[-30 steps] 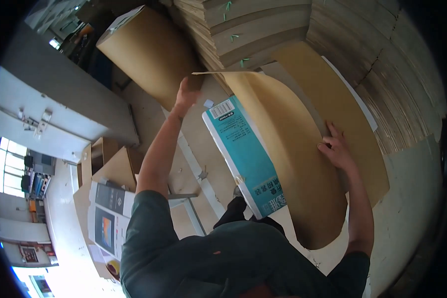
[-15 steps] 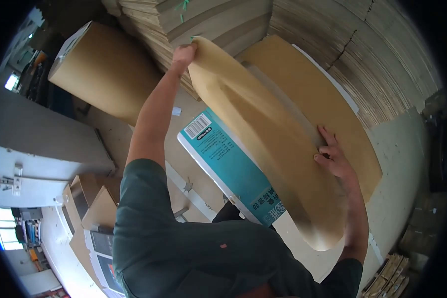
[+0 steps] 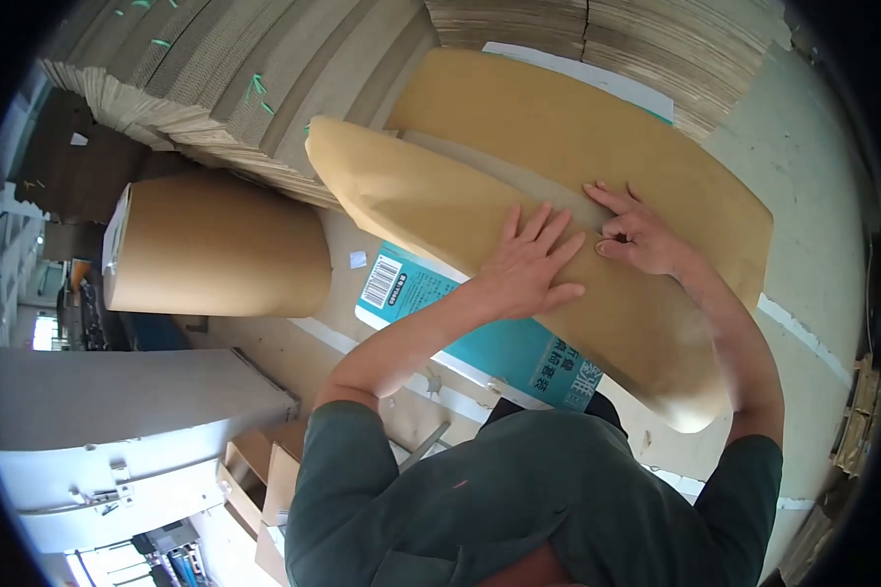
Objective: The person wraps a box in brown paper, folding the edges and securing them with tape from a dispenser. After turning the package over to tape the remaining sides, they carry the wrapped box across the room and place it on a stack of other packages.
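A sheet of brown kraft paper (image 3: 431, 191) lies over a teal printed carton (image 3: 504, 352), its near side folded over in a curved flap. My left hand (image 3: 533, 264) is open, its spread fingers flat on top of this flap. To its right, my right hand (image 3: 646, 235) rests at the flap's edge, some fingers stretched out and the thumb bent in. A greyish strip (image 3: 499, 161) runs along that edge, between the flap and the flat brown paper (image 3: 578, 112) beyond. The carton's barcode label shows at its left end, while its far side is mostly covered.
A large roll of brown paper (image 3: 225, 249) stands at the left. Tall stacks of flat cardboard (image 3: 225, 83) rise behind, and another stack (image 3: 695, 59) stands at the back right. A grey-white cabinet (image 3: 117, 401) and open cardboard boxes (image 3: 255, 470) are at lower left.
My left hand has let go of the paper's far left corner and come down flat on the flap, near my right hand. The flap now lies lower. The view has shifted.
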The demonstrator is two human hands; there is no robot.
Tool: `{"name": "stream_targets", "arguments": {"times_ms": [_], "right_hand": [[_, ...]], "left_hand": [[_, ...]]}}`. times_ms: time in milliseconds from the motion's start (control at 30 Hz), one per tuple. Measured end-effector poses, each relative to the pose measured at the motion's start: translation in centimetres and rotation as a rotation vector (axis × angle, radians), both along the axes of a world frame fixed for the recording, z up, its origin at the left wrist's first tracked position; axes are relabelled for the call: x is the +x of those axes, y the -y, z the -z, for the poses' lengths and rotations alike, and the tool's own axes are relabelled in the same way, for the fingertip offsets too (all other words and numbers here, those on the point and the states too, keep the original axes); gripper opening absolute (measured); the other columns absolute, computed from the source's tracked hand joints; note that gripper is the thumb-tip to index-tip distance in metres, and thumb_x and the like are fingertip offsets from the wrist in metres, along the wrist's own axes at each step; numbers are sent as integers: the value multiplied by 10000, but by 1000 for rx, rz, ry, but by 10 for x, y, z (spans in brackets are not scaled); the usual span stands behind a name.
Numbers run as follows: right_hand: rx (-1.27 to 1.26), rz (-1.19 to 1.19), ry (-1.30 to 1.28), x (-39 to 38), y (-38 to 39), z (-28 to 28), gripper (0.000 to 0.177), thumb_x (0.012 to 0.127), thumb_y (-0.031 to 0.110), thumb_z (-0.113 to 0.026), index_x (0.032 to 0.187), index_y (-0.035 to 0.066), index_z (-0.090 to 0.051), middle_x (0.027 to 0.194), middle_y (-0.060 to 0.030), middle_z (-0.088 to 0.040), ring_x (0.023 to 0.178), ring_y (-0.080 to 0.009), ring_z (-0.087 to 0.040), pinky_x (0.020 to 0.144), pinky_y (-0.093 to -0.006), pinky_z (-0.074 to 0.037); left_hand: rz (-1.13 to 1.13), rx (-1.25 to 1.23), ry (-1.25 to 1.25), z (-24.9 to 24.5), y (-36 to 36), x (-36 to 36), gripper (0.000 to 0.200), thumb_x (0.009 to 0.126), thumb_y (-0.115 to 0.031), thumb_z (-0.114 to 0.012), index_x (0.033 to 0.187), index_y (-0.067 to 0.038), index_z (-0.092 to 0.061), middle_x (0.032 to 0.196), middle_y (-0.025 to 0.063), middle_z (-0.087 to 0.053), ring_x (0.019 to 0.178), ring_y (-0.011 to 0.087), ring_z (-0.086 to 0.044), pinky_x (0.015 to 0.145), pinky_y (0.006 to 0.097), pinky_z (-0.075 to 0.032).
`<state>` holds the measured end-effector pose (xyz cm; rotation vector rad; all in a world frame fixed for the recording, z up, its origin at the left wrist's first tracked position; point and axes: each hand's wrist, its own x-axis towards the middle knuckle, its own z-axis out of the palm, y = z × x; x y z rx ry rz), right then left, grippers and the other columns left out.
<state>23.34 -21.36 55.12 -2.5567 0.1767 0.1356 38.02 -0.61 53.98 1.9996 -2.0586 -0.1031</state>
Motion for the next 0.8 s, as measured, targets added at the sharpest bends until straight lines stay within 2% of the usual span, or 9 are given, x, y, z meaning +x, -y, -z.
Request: {"name": "stream_targets", "arguments": {"times_ms": [33,133,167,267,400,533,667,733,800], "right_hand": [[16,5,5,-2,0,3,173,826,231,-650,832,58,-641,1529,-146,-294,1444,-319,-189,1164,-534,-40],[42,78,113,-3,-4,7,431,852,252,-637,1239,76,-568,1500,-153,-334,1428,-311,-232,1169,-504,-115],[54,91,114,-3,-5,9,431,852,252,-637,1239,76,-568,1500,-153,-334,1428,-311,-232,1169,-504,-115],[-108,89,233,-6,-15,18,691,876,294,-610,1449,31,-325,1480,-155,-360,1415,-321,-258,1164,-466,-173],[-424,357,280,-14,-49,39,621,915,350,-544,1392,-19,-394,1469,-175,-370,1396,-318,-298,1159,-449,-196],[-516,503,159,-7,-70,36,592,940,372,-486,1354,-48,-428,1449,-187,-398,1372,-310,-343,1147,-453,-225],[-477,462,234,-5,-71,39,538,951,355,-468,1326,-31,-471,1440,-180,-416,1357,-303,-368,1132,-451,-258],[-572,484,249,-2,-70,48,496,954,333,-466,1299,-22,-500,1415,-182,-446,1334,-303,-401,1111,-444,-297],[-575,471,277,-1,-68,43,476,954,312,-472,1294,-20,-505,1387,-190,-473,1307,-309,-435,1102,-440,-314]], "left_hand": [[3,16,-18,2,3,-1,690,879,-526,-554,1417,-117,-415,1505,189,-295,1422,384,-188,1141,565,-113],[-16,44,-2,3,6,-1,692,883,-528,-548,1426,-122,-406,1513,188,-281,1423,386,-180,1142,562,-106],[-20,51,5,3,7,-2,693,885,-529,-545,1430,-125,-402,1517,188,-274,1424,388,-177,1143,560,-102],[-46,55,30,4,9,-6,680,882,-516,-557,1423,-129,-415,1519,182,-274,1423,387,-183,1142,557,-111],[-68,58,56,4,10,-9,661,875,-494,-577,1410,-131,-435,1519,171,-282,1418,387,-199,1140,552,-127],[-73,40,116,2,13,-9,632,868,-464,-601,1387,-131,-462,1493,159,-338,1391,391,-264,1120,548,-188],[-111,-17,150,5,19,33,613,868,-493,-581,1358,-139,-485,1419,156,-429,1336,372,-353,1079,543,-247],[-224,-230,205,0,24,89,463,873,-456,-586,1199,-127,-608,1231,128,-584,1187,316,-505,971,497,-356],[-316,-214,246,-3,15,152,347,877,-440,-585,938,-115,-692,980,74,-669,978,259,-599,857,459,-400]]}}
